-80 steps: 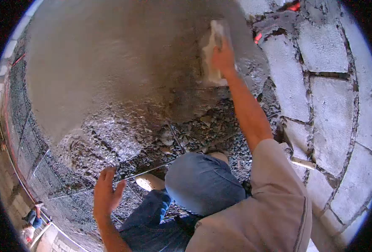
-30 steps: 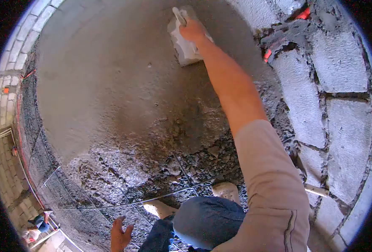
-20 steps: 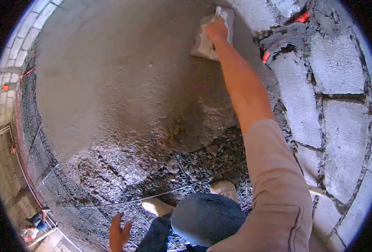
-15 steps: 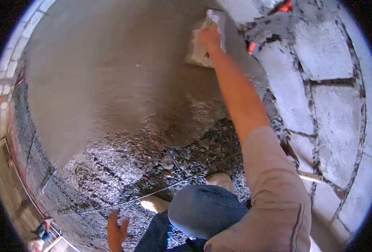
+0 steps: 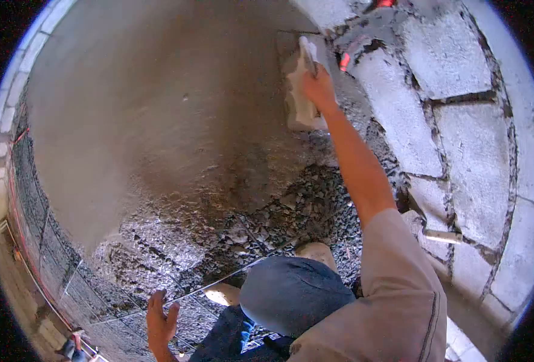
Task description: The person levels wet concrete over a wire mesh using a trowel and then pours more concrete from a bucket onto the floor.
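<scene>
My right hand [image 5: 318, 85] is wrapped round the handle of a flat hand float [image 5: 302, 108], its plate smeared with wet mortar. The float lies flat on the smooth wet concrete [image 5: 158, 90], close to its right edge by the stone wall. At the lower left, my left hand [image 5: 161, 320] hovers over the wire mesh and gravel, thumb apart from the fingers, holding nothing. The smooth surface gives way to rough, stony concrete [image 5: 158, 232] nearer my feet.
Along the right runs a wall of pale stone blocks [image 5: 475, 163] with dark joints. Steel mesh [image 5: 56, 241] covers the ground on the left. My boots [image 5: 318, 253] stand in the gravel. Another person [image 5: 73, 347] is partly visible at the bottom left.
The float and my right hand have moved back toward me along the wall side of the concrete. My left hand remains low on the left, and the view has shifted slightly.
</scene>
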`<act>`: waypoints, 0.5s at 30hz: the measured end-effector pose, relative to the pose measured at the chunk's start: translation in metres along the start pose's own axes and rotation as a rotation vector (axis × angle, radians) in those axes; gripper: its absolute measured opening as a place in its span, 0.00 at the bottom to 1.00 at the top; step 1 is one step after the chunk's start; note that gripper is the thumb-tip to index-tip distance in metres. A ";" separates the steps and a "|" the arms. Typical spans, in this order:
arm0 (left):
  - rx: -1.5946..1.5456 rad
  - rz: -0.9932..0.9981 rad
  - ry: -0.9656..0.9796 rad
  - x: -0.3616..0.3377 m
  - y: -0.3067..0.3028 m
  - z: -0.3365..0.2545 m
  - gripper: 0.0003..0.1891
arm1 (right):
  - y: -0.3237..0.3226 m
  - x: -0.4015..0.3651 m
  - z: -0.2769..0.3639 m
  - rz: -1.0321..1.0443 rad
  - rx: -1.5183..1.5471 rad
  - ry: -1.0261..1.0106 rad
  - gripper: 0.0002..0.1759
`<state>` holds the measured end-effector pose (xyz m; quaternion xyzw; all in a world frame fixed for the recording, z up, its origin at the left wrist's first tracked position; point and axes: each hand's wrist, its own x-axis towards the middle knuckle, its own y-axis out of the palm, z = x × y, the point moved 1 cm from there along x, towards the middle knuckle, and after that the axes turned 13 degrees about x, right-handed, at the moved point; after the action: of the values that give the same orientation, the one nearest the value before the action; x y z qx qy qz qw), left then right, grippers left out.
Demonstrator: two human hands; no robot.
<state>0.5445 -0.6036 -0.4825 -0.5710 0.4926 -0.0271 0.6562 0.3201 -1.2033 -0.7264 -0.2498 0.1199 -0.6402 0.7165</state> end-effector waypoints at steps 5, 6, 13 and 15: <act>0.013 0.007 -0.055 -0.012 0.009 0.009 0.25 | 0.027 0.039 -0.014 0.068 0.063 -0.007 0.21; 0.003 0.009 -0.056 -0.015 0.011 0.012 0.25 | 0.040 0.052 -0.014 0.024 0.083 -0.053 0.21; -0.084 -0.021 -0.106 -0.045 0.028 0.016 0.23 | 0.146 0.115 0.027 0.144 0.002 -0.221 0.23; -0.088 -0.043 -0.119 -0.054 0.036 0.019 0.23 | 0.169 0.110 0.053 0.277 0.110 -0.190 0.23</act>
<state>0.5105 -0.5449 -0.4798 -0.6103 0.4409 0.0143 0.6580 0.5075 -1.2904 -0.7516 -0.2507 0.0497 -0.5144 0.8186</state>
